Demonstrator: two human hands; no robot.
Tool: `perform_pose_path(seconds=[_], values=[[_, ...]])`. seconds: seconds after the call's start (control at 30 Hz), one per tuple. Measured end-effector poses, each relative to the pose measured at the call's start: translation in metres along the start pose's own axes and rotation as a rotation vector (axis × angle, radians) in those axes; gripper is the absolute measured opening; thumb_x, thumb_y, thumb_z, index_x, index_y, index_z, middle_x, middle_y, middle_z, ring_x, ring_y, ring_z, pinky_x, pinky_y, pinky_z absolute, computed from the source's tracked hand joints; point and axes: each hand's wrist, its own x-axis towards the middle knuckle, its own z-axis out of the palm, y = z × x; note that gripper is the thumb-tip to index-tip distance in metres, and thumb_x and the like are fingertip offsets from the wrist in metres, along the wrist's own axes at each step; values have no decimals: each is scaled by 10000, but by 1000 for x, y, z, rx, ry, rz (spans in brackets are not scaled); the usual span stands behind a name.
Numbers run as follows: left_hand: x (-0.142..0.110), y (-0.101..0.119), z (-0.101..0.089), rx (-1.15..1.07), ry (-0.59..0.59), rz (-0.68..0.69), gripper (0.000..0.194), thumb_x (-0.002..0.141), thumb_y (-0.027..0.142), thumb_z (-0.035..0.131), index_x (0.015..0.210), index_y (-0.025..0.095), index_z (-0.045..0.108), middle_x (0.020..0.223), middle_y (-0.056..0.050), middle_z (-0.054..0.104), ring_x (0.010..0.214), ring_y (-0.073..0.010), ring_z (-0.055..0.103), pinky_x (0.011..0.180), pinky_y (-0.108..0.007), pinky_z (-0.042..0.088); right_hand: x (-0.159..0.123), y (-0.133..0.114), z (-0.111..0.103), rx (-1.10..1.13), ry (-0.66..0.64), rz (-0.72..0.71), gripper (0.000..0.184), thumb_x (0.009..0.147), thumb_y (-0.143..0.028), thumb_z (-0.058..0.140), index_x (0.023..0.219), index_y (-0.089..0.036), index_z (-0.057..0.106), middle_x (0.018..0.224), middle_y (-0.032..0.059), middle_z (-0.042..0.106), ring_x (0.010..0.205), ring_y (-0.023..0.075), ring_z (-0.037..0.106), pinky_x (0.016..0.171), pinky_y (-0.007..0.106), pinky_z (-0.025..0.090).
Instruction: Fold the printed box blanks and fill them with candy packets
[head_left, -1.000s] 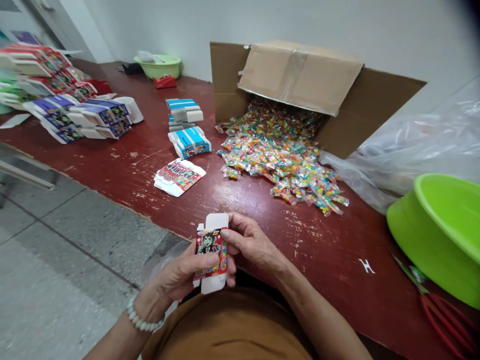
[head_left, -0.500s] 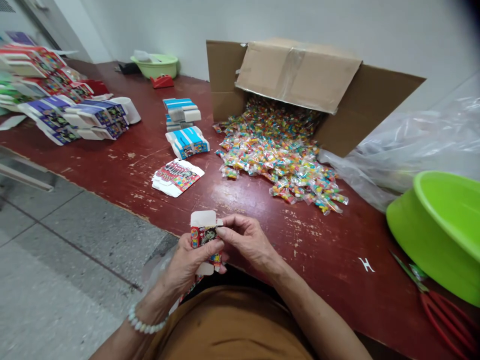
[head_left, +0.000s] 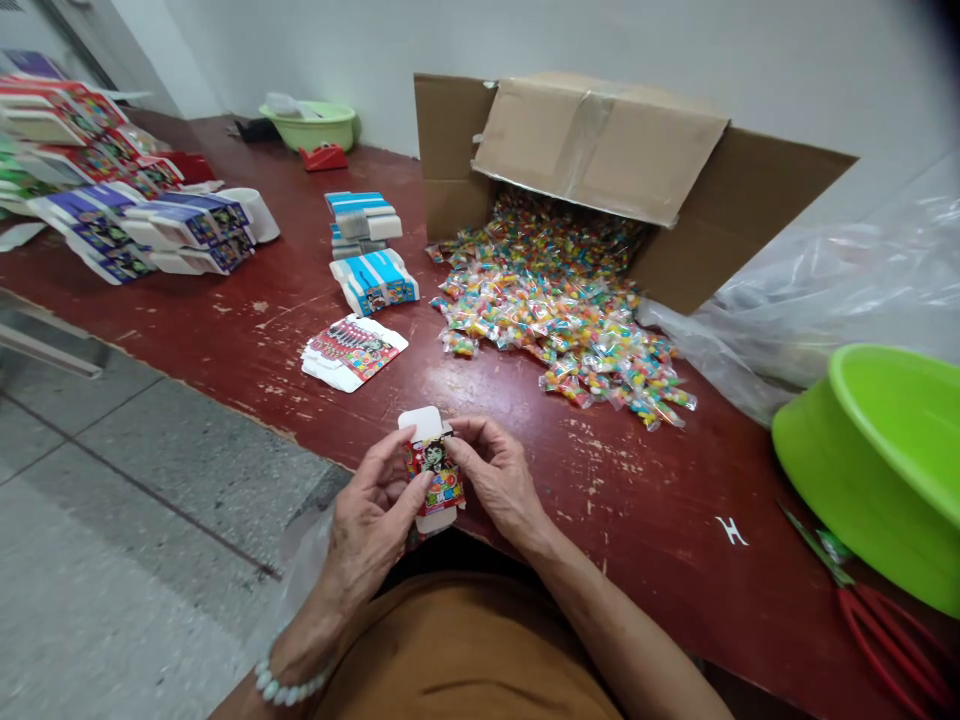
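Observation:
Between my hands, just over the table's front edge, is a small red printed candy box (head_left: 436, 474) with white flaps sticking out at its top and bottom. My left hand (head_left: 379, 505) grips its left side, thumb across the printed face. The fingers of my right hand (head_left: 499, 475) close on its upper right edge. Farther left on the table lies a fanned stack of flat red cartons (head_left: 354, 352). Beyond the box spreads a heap of small clear candy packets (head_left: 555, 310), spilling from a cardboard carton (head_left: 600, 150) on its side.
Bundled blue cartons (head_left: 375, 280) stand behind the red stack, with purple bundles (head_left: 191, 228) and red bundles (head_left: 75, 120) at far left. On the right are a green basin (head_left: 847, 440), red-handled scissors (head_left: 877, 620) and clear plastic sheeting (head_left: 817, 280). A red tape dispenser (head_left: 324, 158) sits at the back.
The candy box has shifted right and turned so its printed front faces up more fully. My left hand's fingers have moved up along its left side.

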Motion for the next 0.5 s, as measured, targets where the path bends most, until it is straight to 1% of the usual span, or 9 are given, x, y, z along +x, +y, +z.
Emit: perform_pose_path(seconds=[0.07, 0.13, 0.2, 0.27, 0.33, 0.4, 0.43, 0.5], values=[[3, -1, -4, 4, -26, -1, 437, 772, 400, 800, 1133, 213, 638, 959, -39, 766, 820, -195, 738, 706, -265, 606, -1, -1, 0, 48, -21, 46, 306, 770, -428, 799, 933, -190, 698, 851, 2, 713, 719, 125, 617, 709, 258, 504], [7, -2, -9, 7, -62, -17, 328, 808, 428, 772, 1024, 206, 664, 868, -16, 742, 781, -177, 705, 691, -249, 580, 1, -4, -3, 44, -40, 94, 337, 747, -474, 818, 847, -178, 692, 756, -9, 683, 659, 114, 580, 661, 248, 481], [11, -3, -14, 42, -97, -43, 293, 851, 462, 728, 976, 204, 672, 830, -1, 717, 729, -157, 660, 662, -236, 551, 6, -7, -8, 1, -90, 150, 377, 718, -496, 838, 729, -166, 657, 637, -26, 622, 582, 94, 518, 602, 235, 437], [14, -3, -16, 101, -126, -50, 300, 878, 489, 693, 959, 200, 680, 815, 3, 698, 708, -150, 624, 647, -232, 528, 10, -10, -12, -44, -141, 213, 393, 682, -475, 867, 672, -161, 630, 590, -28, 596, 545, 86, 493, 569, 232, 412], [15, -3, -15, 121, -141, -36, 313, 880, 502, 690, 941, 195, 682, 829, -2, 695, 738, -156, 620, 668, -234, 525, 14, -11, -14, -36, -139, 244, 374, 634, -421, 901, 749, -165, 653, 623, -25, 624, 549, 93, 520, 563, 232, 425], [14, -2, -12, 64, -126, -30, 318, 856, 496, 727, 947, 200, 658, 860, -2, 705, 769, -157, 638, 691, -233, 533, 16, -11, -14, -10, -125, 225, 419, 617, -375, 912, 908, -181, 682, 704, -20, 670, 592, 107, 572, 592, 239, 462], [13, -1, -11, 10, -112, -40, 334, 837, 488, 755, 976, 210, 633, 863, 4, 711, 762, -155, 650, 684, -233, 538, 16, -10, -14, -11, -133, 201, 430, 630, -367, 905, 955, -188, 689, 744, -13, 689, 620, 113, 596, 620, 248, 482], [10, 1, -8, -132, -77, -102, 443, 788, 470, 816, 1071, 246, 559, 850, 26, 719, 707, -151, 673, 640, -238, 551, 14, -9, -13, -68, -165, 129, 341, 694, -376, 866, 930, -184, 713, 794, 10, 714, 674, 127, 630, 683, 270, 510]])
